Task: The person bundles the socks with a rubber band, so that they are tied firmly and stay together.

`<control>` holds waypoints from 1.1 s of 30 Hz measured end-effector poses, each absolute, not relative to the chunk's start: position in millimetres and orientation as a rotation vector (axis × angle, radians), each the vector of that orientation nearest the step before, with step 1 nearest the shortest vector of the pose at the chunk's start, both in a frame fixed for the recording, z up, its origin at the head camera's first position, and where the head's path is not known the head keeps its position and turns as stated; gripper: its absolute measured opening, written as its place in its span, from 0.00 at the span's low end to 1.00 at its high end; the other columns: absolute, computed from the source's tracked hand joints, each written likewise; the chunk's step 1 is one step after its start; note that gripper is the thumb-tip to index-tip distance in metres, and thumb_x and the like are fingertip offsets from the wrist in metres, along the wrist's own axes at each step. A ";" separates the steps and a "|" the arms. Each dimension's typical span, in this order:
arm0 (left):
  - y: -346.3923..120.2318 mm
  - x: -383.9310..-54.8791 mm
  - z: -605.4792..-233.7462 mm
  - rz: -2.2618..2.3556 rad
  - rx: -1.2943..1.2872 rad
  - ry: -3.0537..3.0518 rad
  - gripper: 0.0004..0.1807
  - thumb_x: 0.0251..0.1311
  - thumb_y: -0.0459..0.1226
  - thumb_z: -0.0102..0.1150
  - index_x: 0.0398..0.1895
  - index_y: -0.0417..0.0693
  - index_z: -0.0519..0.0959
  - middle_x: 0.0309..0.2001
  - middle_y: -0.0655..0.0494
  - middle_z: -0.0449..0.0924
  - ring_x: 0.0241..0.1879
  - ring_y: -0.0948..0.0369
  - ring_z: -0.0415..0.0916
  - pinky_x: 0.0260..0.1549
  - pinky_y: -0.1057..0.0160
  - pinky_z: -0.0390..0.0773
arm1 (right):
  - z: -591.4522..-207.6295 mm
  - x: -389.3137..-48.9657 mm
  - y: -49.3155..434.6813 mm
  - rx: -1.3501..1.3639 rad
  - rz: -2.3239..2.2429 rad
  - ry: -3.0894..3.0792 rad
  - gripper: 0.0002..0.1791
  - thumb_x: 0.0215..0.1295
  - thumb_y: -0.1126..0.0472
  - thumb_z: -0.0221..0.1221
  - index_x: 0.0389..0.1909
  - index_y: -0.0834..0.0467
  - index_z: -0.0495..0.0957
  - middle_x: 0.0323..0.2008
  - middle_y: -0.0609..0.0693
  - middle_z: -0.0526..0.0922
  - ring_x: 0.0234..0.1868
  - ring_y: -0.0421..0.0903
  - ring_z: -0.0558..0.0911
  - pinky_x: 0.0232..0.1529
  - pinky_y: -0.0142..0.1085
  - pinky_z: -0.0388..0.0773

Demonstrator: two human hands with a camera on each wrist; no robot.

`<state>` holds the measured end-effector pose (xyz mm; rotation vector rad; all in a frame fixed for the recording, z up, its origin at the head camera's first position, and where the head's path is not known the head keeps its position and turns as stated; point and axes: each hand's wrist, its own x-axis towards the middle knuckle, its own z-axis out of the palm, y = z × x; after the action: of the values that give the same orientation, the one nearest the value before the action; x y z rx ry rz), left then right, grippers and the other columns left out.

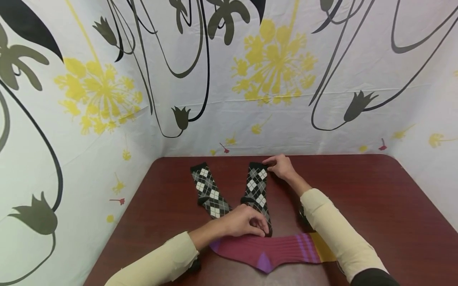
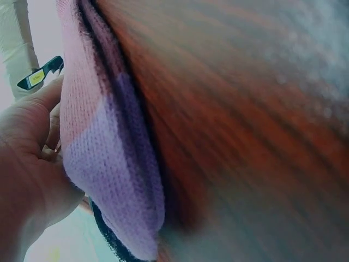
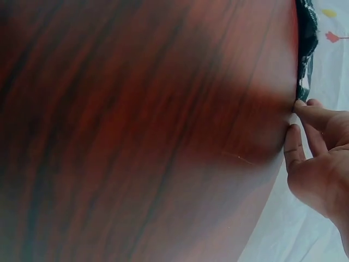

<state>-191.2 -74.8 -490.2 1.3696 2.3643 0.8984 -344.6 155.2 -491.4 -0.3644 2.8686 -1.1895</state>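
Two black, grey and white argyle socks lie on the dark red table, a left one (image 1: 208,186) and a right one (image 1: 257,182). At the right sock's black cuff is my right hand (image 1: 282,167), a fingertip touching the cuff's corner and the thumb apart from it. Over that sock's foot end, my left hand (image 1: 243,222) has loosely bent fingers, with a gap between thumb and forefinger. Just below it lies a pink ribbed sock (image 1: 286,250) with purple toe, heel and stripes and a yellow cuff. Its purple part (image 2: 114,158) hides some left fingers in the left wrist view.
The table (image 1: 379,198) ends at a white cloth backdrop (image 1: 222,87) with printed flowers, which also hangs at both sides. Dark items show partly under the right forearm (image 1: 332,230) and beside the left sleeve (image 1: 161,258).
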 end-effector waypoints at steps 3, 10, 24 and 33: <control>-75.0 -190.9 -490.0 0.899 1.368 2.365 0.05 0.64 0.38 0.76 0.41 0.54 0.90 0.37 0.70 0.89 0.36 0.86 0.78 0.41 0.79 0.79 | -491.5 -343.6 154.9 -0.322 -1.185 2.892 0.14 0.70 0.70 0.68 0.54 0.61 0.89 0.62 0.65 0.83 0.70 0.67 0.72 0.69 0.61 0.69; -73.8 -189.4 -491.4 0.904 1.361 2.376 0.05 0.64 0.38 0.76 0.41 0.55 0.90 0.37 0.71 0.89 0.36 0.86 0.78 0.40 0.80 0.79 | -493.9 -343.7 153.1 -0.232 -1.181 2.918 0.09 0.69 0.67 0.70 0.48 0.59 0.91 0.65 0.66 0.80 0.72 0.66 0.70 0.70 0.61 0.68; -77.2 -180.3 -486.5 0.857 1.297 2.496 0.03 0.70 0.43 0.71 0.41 0.57 0.86 0.37 0.73 0.85 0.37 0.84 0.76 0.42 0.80 0.76 | -491.0 -340.1 167.3 -0.399 -1.207 2.872 0.08 0.74 0.66 0.65 0.48 0.63 0.89 0.49 0.61 0.89 0.56 0.62 0.83 0.58 0.57 0.78; -90.0 -177.2 -476.4 1.046 1.251 2.516 0.04 0.74 0.35 0.65 0.46 0.47 0.81 0.43 0.59 0.88 0.43 0.76 0.81 0.47 0.76 0.79 | -485.4 -332.3 185.5 -0.426 -1.276 2.860 0.10 0.73 0.63 0.65 0.50 0.63 0.89 0.45 0.59 0.90 0.42 0.54 0.85 0.42 0.45 0.80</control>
<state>-177.2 -90.0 -476.4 1.2509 2.5163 1.0459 -332.3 185.5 -485.4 -0.4262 2.8602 -1.2763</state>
